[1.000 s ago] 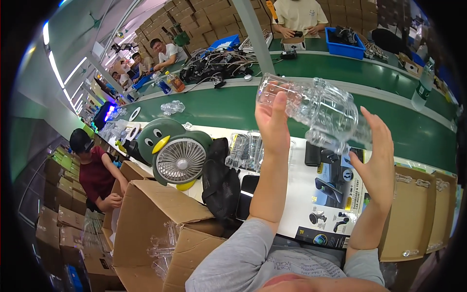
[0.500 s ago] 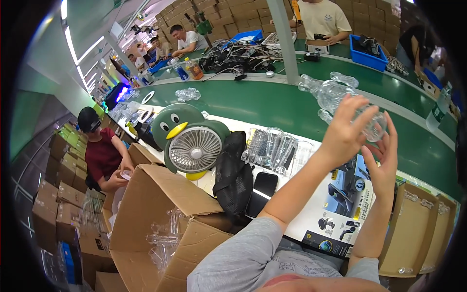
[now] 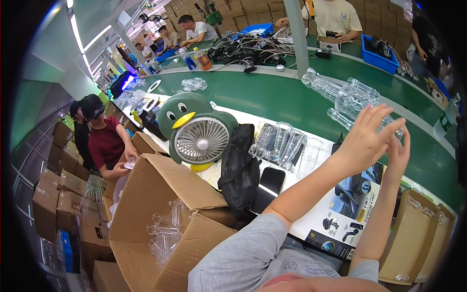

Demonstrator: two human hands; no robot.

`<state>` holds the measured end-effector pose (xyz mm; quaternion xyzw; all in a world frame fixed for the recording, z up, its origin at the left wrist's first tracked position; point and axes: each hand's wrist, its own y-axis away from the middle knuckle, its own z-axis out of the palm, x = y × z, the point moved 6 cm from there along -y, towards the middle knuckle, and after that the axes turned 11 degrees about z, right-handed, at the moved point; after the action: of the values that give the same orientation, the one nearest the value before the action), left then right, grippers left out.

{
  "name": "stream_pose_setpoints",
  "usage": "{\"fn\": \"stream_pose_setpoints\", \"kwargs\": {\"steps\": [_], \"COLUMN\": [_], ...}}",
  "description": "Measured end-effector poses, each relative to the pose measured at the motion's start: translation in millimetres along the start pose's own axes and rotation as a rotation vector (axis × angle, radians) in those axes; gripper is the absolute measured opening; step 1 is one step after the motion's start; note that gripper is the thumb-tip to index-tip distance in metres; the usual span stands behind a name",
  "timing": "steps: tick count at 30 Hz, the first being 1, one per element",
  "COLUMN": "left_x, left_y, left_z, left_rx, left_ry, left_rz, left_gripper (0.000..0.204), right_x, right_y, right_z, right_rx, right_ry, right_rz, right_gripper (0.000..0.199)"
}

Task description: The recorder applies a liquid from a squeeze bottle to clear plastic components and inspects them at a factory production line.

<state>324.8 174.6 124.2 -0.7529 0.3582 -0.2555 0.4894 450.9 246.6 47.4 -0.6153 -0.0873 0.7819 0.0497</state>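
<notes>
A clear moulded plastic shell (image 3: pixel 357 95), with rounded knobs and narrow arms, is held up over the green belt. My left hand (image 3: pixel 372 134) has its fingers bent over the shell's near end. Close beside it, my right hand (image 3: pixel 399 148) pinches the same end between thumb and fingers. Part of the shell is hidden behind the left fingers. Under my forearms lies a printed box (image 3: pixel 340 219) showing a car phone mount. To its left, several similar clear shells (image 3: pixel 282 143) are lined up on the white tabletop.
A green penguin-shaped fan (image 3: pixel 202 138), black mesh bag (image 3: pixel 239 170) and phone (image 3: pixel 268 190) stand or lie left of my arms. An open carton (image 3: pixel 165 190) holds clear pieces. Shallow cardboard trays (image 3: pixel 408 238) are at the right. The green belt (image 3: pixel 262 100) runs behind; co-workers sit beyond it.
My hands have moved slightly right and down with the shell, and my right fingers have closed in on its near end. The whole view has shifted a little.
</notes>
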Motion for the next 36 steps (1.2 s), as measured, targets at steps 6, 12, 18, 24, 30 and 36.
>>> {"fn": "stream_pose_setpoints", "kwargs": {"steps": [6, 12, 18, 24, 30, 36], "left_x": [-21, -39, -27, -21, -23, -21], "left_y": [1, 14, 28, 28, 27, 27], "left_z": [-57, -114, -137, -135, -134, -133], "left_rx": [0.194, 0.58, 0.879, 0.878, 0.855, 0.861], "left_ry": [0.071, 0.173, 0.181, 0.176, 0.185, 0.215], "left_rz": [-0.082, -0.26, -0.267, -0.277, -0.269, -0.277], "left_gripper": [0.051, 0.045, 0.029, 0.028, 0.027, 0.028], "right_x": [54, 133, 136, 140, 138, 143], "right_y": [-40, -68, -60, -61, -60, -65], "right_z": [-53, -107, -113, -114, -106, -99], "right_rx": [0.172, 0.309, 0.394, 0.343, 0.321, 0.328], "right_ry": [-0.223, -0.278, -0.157, -0.137, -0.062, -0.129], "right_rz": [0.069, 0.099, 0.128, 0.189, 0.204, 0.222], "right_gripper": [0.038, 0.037, 0.048, 0.052, 0.052, 0.054]}}
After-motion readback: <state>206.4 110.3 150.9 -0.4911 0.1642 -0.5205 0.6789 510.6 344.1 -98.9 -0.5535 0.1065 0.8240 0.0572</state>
